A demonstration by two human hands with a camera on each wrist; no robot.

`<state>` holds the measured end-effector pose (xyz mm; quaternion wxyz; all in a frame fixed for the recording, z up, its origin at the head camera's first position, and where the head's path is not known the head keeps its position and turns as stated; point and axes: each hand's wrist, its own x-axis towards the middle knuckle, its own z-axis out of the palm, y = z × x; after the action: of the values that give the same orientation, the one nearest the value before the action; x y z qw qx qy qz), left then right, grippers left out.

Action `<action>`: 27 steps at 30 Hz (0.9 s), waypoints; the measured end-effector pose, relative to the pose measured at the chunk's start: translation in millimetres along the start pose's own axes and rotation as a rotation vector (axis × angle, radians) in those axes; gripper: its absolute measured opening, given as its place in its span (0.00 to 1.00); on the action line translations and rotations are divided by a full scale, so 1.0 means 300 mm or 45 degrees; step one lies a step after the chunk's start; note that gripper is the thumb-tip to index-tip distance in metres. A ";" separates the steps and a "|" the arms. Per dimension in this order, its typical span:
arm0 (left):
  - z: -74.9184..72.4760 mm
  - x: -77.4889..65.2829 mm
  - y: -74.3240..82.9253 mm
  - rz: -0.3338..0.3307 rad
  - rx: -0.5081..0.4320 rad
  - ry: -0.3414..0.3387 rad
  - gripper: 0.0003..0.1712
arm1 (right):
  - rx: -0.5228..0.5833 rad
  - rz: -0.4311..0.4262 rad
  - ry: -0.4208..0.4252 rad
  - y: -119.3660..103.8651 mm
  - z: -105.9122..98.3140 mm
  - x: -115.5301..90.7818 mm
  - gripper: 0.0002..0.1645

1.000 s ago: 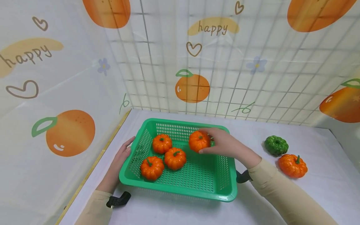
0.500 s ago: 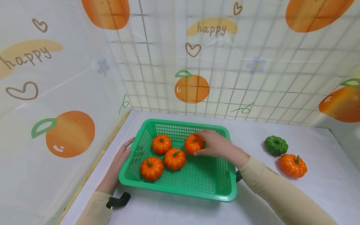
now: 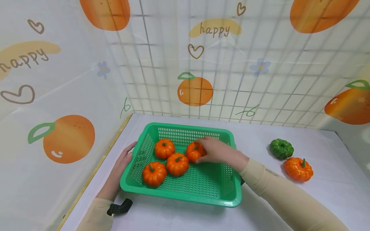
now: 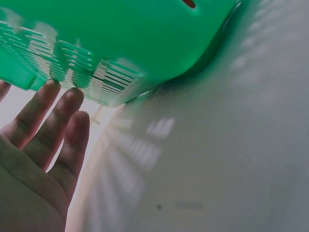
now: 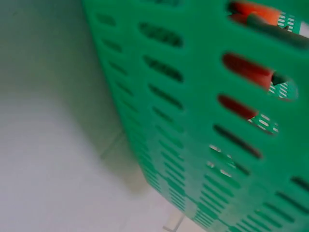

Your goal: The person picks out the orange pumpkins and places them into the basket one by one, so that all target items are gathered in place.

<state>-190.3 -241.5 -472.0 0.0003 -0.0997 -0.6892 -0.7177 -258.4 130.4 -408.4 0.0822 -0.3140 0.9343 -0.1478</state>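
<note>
A green plastic basket (image 3: 179,196) with slotted walls sits in the middle of the table. My right hand (image 3: 218,151) reaches into it and holds a small orange pumpkin (image 3: 192,152) by its right side, low over the basket floor. Left of it rest three more orange pumpkins: one at the back (image 3: 164,149), one in the middle (image 3: 177,164) and one at the front (image 3: 154,174). My left hand (image 3: 119,166) is at the basket's left side; in the left wrist view its fingers (image 4: 72,101) are extended beside the slotted wall. The right wrist view shows mostly slotted basket wall (image 5: 198,101).
A green pumpkin (image 3: 281,149) and another orange pumpkin (image 3: 298,169) sit close together on the white table (image 3: 185,218), right of the basket. A patterned curtain (image 3: 162,80) over a wire grid stands behind, and a printed sheet (image 3: 72,80) on the left.
My right hand has moved left and down into the basket, bringing the held pumpkin close to the middle one. My left hand has stayed at the basket's side.
</note>
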 end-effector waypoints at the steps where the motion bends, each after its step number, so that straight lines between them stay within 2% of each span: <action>1: 0.001 0.001 0.000 0.002 -0.014 -0.009 0.32 | -0.014 0.004 -0.006 0.000 0.005 0.002 0.45; 4: 0.005 0.005 0.000 -0.004 -0.020 -0.005 0.32 | -0.031 0.013 -0.009 0.000 0.015 0.005 0.45; 9: 0.005 0.006 0.004 -0.026 0.051 0.043 0.32 | -0.034 0.017 -0.002 0.000 0.020 0.012 0.46; 14: 0.002 0.001 0.004 -0.033 0.062 0.038 0.31 | -0.041 0.028 -0.009 0.004 0.024 0.021 0.48; 21: 0.004 -0.002 0.000 -0.028 -0.004 0.032 0.31 | -0.049 0.045 -0.009 0.006 0.027 0.021 0.50; 27: 0.001 -0.001 -0.004 -0.040 -0.009 0.030 0.30 | 0.000 0.046 0.029 0.014 0.019 0.015 0.52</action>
<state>-190.2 -241.2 -473.2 -0.0033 -0.0805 -0.6882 -0.7210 -262.8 129.7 -415.5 0.0743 -0.2955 0.9406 -0.1499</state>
